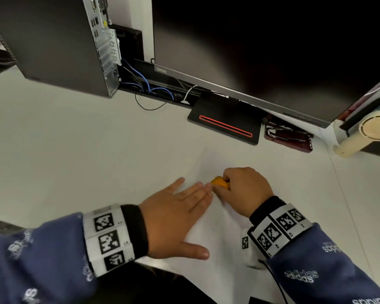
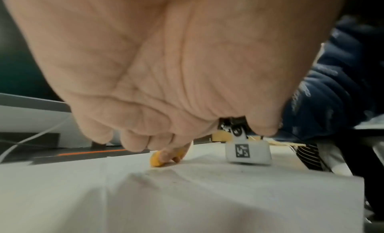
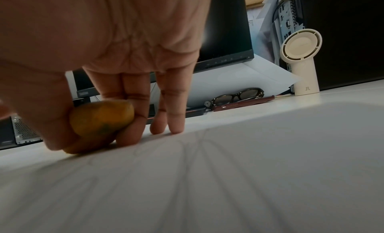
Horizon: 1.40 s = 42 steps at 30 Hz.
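Note:
A white sheet of paper (image 1: 219,238) lies on the desk in front of me. My left hand (image 1: 180,207) rests flat on it with straight fingers, thumb spread toward me. Just right of those fingertips, my right hand (image 1: 244,189) grips a small rounded orange object (image 1: 219,182) between thumb and curled fingers, its lower side on the paper. The right wrist view shows the orange object (image 3: 101,118) held low against the sheet (image 3: 228,171), with two fingertips touching the paper beside it. In the left wrist view the orange object (image 2: 155,159) peeks out beyond my fingers.
A dark monitor (image 1: 261,51) on a black stand base (image 1: 226,123) fills the back. A computer tower (image 1: 53,40) with cables (image 1: 149,88) stands back left. Glasses on a dark red case (image 1: 287,137) and a cream handheld fan (image 1: 364,132) sit back right.

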Each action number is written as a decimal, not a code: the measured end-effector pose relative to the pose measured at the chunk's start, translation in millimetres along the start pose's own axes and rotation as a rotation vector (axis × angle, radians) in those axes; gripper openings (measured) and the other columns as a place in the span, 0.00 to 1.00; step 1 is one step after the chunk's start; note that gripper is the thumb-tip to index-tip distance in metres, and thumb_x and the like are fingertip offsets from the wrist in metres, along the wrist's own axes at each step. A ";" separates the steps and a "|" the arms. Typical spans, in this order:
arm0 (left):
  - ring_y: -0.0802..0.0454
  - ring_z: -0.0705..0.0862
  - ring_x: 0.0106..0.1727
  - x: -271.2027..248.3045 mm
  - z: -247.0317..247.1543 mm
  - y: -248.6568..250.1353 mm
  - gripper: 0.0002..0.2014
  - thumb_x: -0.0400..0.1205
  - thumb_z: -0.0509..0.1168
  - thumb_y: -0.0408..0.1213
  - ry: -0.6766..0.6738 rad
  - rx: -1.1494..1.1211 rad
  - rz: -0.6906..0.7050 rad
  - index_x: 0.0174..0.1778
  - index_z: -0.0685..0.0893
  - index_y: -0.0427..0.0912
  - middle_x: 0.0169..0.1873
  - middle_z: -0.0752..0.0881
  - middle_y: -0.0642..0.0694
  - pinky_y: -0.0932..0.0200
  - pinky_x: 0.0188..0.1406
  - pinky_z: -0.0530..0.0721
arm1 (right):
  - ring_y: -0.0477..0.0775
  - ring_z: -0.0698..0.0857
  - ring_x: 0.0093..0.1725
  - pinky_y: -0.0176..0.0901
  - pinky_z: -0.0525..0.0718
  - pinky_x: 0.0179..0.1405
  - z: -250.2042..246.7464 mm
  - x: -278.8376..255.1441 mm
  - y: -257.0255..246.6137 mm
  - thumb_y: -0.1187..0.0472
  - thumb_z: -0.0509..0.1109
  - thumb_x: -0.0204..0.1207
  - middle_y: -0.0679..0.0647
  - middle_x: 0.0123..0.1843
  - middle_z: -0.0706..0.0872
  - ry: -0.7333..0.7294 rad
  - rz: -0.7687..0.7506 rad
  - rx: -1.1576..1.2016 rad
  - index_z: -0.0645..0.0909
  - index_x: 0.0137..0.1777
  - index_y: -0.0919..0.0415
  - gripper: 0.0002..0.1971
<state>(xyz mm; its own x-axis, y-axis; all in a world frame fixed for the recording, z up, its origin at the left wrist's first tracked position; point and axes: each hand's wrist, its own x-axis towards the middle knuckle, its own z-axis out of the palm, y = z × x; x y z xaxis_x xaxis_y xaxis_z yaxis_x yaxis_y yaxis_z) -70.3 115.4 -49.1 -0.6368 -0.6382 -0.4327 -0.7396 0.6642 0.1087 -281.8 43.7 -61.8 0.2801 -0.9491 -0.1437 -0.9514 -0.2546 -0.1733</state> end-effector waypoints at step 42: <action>0.51 0.36 0.91 12.4 -31.1 -13.1 0.56 0.81 0.49 0.77 -0.158 -0.144 -0.038 0.90 0.31 0.42 0.88 0.29 0.44 0.47 0.90 0.36 | 0.54 0.76 0.40 0.45 0.69 0.38 -2.4 -2.6 -9.0 0.43 0.59 0.87 0.50 0.37 0.79 -0.015 -0.002 -0.066 0.72 0.41 0.56 0.19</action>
<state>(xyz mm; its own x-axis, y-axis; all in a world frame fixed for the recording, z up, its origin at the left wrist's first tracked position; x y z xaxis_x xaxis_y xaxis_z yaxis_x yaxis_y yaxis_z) -75.3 86.8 -28.1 -0.5738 -0.5856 -0.5725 -0.7934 0.5708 0.2114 -274.3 48.0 -57.4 0.2832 -0.9459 -0.1584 -0.9571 -0.2683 -0.1093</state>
